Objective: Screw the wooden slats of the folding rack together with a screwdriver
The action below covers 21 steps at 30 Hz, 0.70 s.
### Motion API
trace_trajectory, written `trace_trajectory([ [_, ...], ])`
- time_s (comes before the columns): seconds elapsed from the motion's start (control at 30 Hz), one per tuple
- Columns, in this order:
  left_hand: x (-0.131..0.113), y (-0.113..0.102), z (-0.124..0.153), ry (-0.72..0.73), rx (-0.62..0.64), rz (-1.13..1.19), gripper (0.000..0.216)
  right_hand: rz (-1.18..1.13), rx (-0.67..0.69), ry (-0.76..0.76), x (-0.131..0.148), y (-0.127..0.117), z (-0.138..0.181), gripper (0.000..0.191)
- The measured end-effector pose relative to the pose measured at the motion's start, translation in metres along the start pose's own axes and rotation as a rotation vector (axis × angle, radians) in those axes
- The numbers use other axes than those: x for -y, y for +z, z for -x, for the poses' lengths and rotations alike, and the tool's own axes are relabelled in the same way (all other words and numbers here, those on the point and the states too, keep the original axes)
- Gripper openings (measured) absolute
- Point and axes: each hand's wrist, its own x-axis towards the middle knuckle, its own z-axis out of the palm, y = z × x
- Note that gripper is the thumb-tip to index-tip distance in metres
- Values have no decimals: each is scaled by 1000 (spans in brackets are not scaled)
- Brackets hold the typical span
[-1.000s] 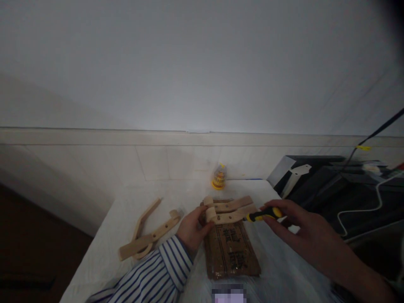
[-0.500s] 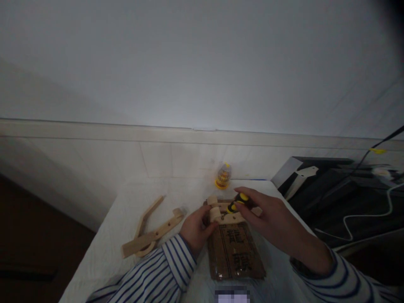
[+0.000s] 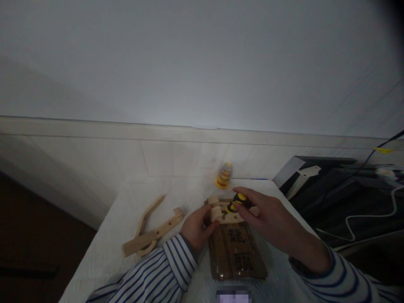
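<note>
My left hand (image 3: 199, 226) is closed around the left end of a pale wooden frame piece (image 3: 232, 217) with holes along it. The wood rests on the upper part of a brown wrapped package (image 3: 236, 252) printed with dark lettering. In my right hand (image 3: 263, 214) is a short black and yellow screwdriver (image 3: 236, 202), pinched by the handle and tilted down to the left toward the wood. Its tip is hidden, so I cannot tell what it touches.
Left on the white-covered table (image 3: 107, 240) lie joined wooden strips (image 3: 154, 235) and an angled strip (image 3: 147, 214). A clear container with a yellow base (image 3: 224, 175) stands by the wall. Dark panels and a white cable (image 3: 369, 216) are beyond the right edge.
My right hand and the screwdriver have shifted very slightly left, the fingers turning a little. The left hand keeps its hold, and the camera view has moved a touch.
</note>
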Motion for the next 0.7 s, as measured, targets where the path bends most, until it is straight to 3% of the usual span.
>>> trace_trajectory([
  [0.7, 1, 0, -1, 30, 2, 17, 39, -5, 30, -74, 2, 0, -5, 30],
])
